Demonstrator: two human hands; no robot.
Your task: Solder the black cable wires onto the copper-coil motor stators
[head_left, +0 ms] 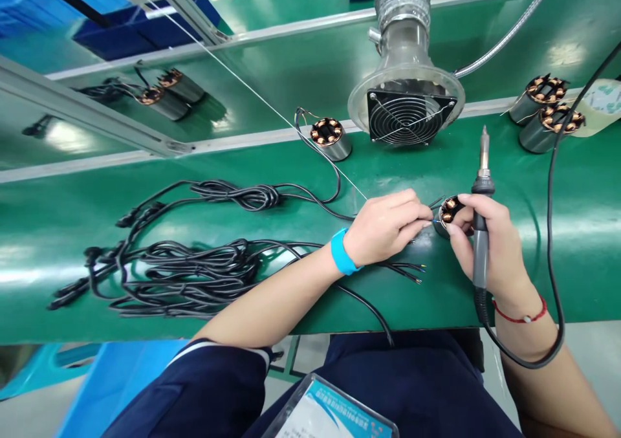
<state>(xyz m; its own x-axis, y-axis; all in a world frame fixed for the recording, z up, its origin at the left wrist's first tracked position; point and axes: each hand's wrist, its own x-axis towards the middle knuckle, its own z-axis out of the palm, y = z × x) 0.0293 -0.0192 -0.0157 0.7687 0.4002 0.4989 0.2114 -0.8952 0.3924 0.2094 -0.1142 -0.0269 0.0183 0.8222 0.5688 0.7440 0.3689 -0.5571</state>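
Note:
My left hand (388, 226), with a blue wristband, pinches a thin blue wire (435, 221) against the near rim of a motor stator (449, 213) with copper windings. My right hand (488, 237) holds a soldering iron (480, 250) between thumb and fingers, its tip pointing up and away from the stator. Thumb and fingertips of that same hand also steady the stator, covering part of it. A thin pale strand (291, 121) like solder wire runs down from the upper left to my left hand. Below that hand lie stripped cable ends (410, 271).
Coiled black power cables (194, 270) spread over the bench's left half. Another stator (330, 139) stands behind them, beside a fume extractor fan (407, 116). Two more stators (543, 124) stand at the back right. The iron's cord (550, 231) loops around my right forearm.

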